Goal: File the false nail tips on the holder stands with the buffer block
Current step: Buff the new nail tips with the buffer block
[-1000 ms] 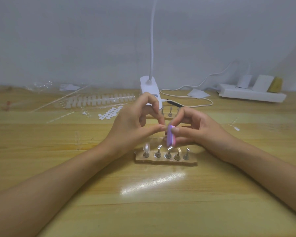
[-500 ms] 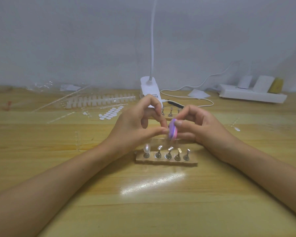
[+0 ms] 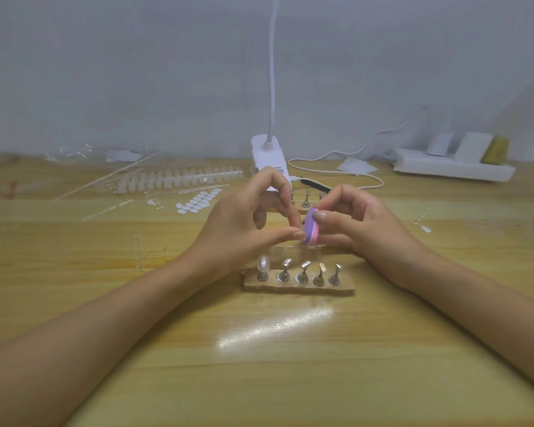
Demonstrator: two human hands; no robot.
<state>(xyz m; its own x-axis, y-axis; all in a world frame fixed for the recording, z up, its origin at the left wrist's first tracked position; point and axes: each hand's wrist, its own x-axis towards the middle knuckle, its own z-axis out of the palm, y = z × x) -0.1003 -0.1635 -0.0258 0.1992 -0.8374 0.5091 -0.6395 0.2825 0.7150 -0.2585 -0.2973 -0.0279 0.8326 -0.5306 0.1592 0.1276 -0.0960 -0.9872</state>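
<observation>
A person's right hand (image 3: 364, 223) pinches a pink-and-purple buffer block (image 3: 310, 229) between thumb and fingers, in the air above the wooden worktop (image 3: 290, 365). The left hand (image 3: 247, 226) has its thumb and forefinger tips together against the block; whether a nail tip sits between them is too small to tell. Just below the hands, one holder base (image 3: 298, 288) carries five stands. The stand at the left end bears one nail tip (image 3: 263, 264), and the other four look bare. A second holder (image 3: 305, 198) behind the hands shows three stands, the rest hidden. Two risks seem likely: a piece that small could slip from the pinch under the block's rubbing, or a lowered wrist could knock the stands.
</observation>
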